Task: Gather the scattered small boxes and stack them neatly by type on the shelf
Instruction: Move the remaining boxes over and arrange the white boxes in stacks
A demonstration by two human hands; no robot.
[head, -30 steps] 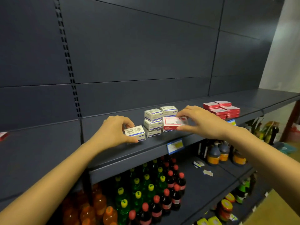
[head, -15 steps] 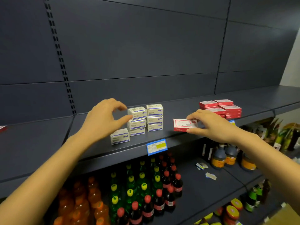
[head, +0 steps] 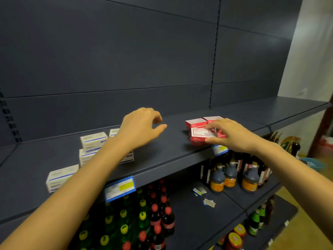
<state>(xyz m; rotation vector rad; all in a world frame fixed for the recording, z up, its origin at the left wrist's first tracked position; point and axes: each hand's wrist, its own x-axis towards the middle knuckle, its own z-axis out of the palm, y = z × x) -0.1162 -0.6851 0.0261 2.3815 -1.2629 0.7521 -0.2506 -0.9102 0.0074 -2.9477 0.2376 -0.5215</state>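
Observation:
My right hand (head: 232, 134) grips a red and white box (head: 202, 133) and holds it on the front of the red box stack (head: 196, 122) on the dark shelf (head: 162, 156). My left hand (head: 140, 126) hovers empty above the shelf, fingers curled and apart, between the two groups. A stack of white and blue boxes (head: 93, 141) stands to the left, partly hidden by my left forearm. One white and blue box (head: 61, 177) lies alone near the shelf's front left edge.
Price tags (head: 119, 190) hang on the shelf's front lip. The lower shelf holds green and dark soda bottles (head: 155, 213) and brown jugs (head: 230, 175). Loose paper tags (head: 209, 202) lie there. The dark back panel rises behind the boxes.
My right hand carried the red and white box right, onto the red stack. My left hand let go of the single white box and moved right, above the shelf.

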